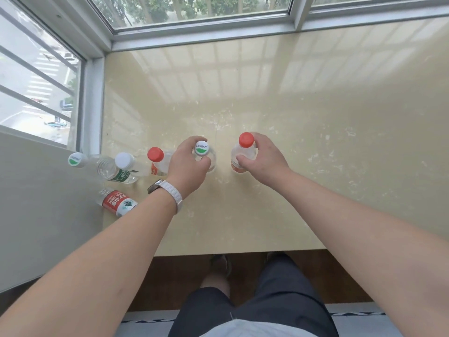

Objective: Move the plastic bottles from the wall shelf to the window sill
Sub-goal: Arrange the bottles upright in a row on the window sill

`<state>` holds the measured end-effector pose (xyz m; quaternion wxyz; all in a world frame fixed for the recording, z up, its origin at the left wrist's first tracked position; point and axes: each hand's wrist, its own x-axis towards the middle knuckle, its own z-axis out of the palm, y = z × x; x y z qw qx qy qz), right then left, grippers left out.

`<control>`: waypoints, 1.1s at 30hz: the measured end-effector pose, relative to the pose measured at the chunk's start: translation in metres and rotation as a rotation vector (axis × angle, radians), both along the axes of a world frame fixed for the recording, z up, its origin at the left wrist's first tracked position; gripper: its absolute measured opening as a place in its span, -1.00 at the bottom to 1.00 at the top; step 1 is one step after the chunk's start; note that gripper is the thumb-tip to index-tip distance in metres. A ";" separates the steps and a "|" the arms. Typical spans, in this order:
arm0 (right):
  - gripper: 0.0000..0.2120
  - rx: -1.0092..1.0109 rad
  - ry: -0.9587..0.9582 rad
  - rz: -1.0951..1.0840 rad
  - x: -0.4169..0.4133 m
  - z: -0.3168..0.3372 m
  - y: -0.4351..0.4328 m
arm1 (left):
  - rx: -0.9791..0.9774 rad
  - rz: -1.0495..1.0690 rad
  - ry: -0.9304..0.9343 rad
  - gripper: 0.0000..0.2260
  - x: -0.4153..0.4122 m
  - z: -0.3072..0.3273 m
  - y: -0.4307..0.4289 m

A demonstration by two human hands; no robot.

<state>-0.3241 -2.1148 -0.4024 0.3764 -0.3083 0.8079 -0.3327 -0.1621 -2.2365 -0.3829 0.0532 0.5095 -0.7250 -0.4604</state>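
I look down on a beige window sill. My left hand grips a clear bottle with a white and green cap, upright on the sill. My right hand grips a clear bottle with a red cap and an orange label, also upright. To the left stand a red-capped bottle, a white-capped bottle and another white and green capped bottle. A bottle with a red label lies near the sill's left edge, its cap end hidden by my forearm.
Window frames border the sill at the back and left. A grey wall stands at the left. The sill's front edge runs just above my legs and the brown floor. The right half of the sill is bare.
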 end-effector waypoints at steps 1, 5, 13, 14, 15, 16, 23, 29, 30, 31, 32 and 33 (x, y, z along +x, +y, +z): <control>-0.56 -0.006 0.006 0.008 0.000 0.000 -0.003 | 0.003 0.005 0.008 -0.66 -0.001 0.000 -0.001; -0.56 -0.031 0.005 0.032 0.001 -0.003 -0.010 | 0.024 0.024 0.036 -0.65 -0.003 0.000 -0.002; -0.54 -0.048 0.011 0.052 0.006 -0.008 -0.014 | 0.063 0.014 0.050 -0.68 -0.005 0.001 -0.003; -0.54 -0.054 0.005 0.053 0.007 -0.009 -0.015 | 0.067 0.001 0.051 -0.71 -0.004 -0.001 -0.003; -0.55 -0.061 0.001 0.054 0.008 -0.010 -0.015 | 0.068 -0.013 0.051 -0.73 -0.004 -0.002 -0.003; -0.56 -0.067 -0.001 0.055 0.008 -0.010 -0.016 | 0.067 -0.023 0.054 -0.75 -0.004 -0.004 -0.002; -0.55 -0.072 0.001 0.056 0.009 -0.012 -0.017 | 0.015 0.001 0.090 -0.78 -0.002 -0.014 -0.003; -0.52 -0.059 0.039 0.073 0.019 -0.013 -0.014 | -0.084 0.038 0.148 -0.78 0.007 -0.012 0.012; -0.52 -0.060 0.042 0.074 0.021 -0.013 -0.013 | -0.087 0.053 0.154 -0.77 0.008 -0.012 0.013; -0.52 -0.062 0.047 0.073 0.023 -0.014 -0.013 | -0.087 0.065 0.156 -0.76 0.009 -0.011 0.013; -0.52 -0.066 0.051 0.072 0.024 -0.015 -0.012 | -0.086 0.074 0.153 -0.76 0.010 -0.011 0.012; -0.51 -0.069 0.054 0.071 0.025 -0.016 -0.013 | -0.085 0.078 0.150 -0.74 0.010 -0.011 0.012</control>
